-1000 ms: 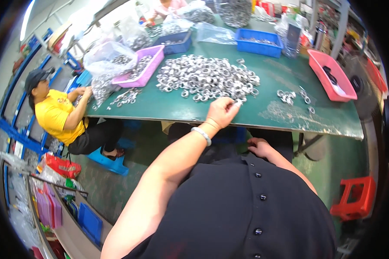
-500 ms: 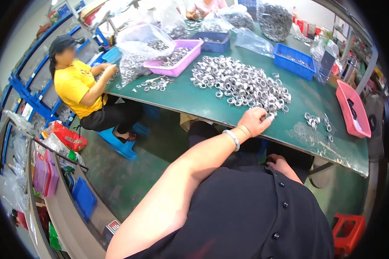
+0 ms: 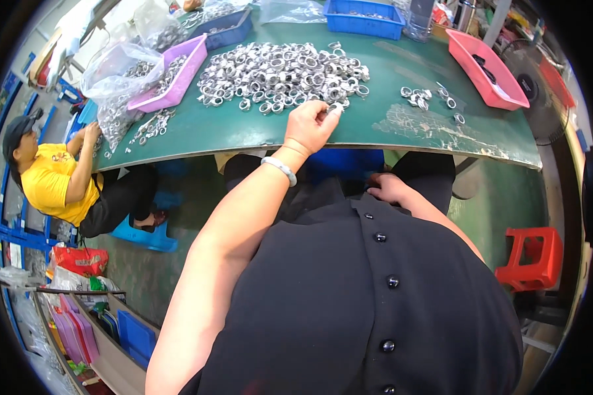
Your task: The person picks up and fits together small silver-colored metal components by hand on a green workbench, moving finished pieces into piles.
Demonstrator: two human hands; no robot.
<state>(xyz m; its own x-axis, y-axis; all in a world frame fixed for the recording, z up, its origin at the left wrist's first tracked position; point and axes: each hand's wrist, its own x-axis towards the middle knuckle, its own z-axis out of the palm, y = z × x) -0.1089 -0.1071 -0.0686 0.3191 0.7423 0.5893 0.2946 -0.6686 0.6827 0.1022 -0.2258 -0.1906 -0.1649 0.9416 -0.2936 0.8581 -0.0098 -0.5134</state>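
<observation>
A wide pile of silvery metal hose clamps [image 3: 277, 74] covers the middle of the green table. At its front edge my left hand [image 3: 310, 126], with a pale bangle on the wrist, is closed in a pinch. Thumb and fingertips are on one small clamp [image 3: 336, 106], partly covered by the fingers. Low by my lap, below the table edge, rests my right hand [image 3: 392, 189]. Its fingers are curled in against dark cloth, and whatever they may hold is hidden. A few loose clamps [image 3: 417, 99] lie apart to the right of the pile.
A pink tray [image 3: 517, 99] stands at the right, a blue tray [image 3: 364, 26] at the back, and a purple tray [image 3: 194, 60] beside a clear bag of parts [image 3: 115, 118] at the left. A person in yellow [image 3: 53, 178] sits left. A red stool [image 3: 530, 260] is at right.
The whole view has swung, so the table and pile appear farther left and higher. My left hand stays pinched at the pile's front edge; my right hand stays by my lap.
</observation>
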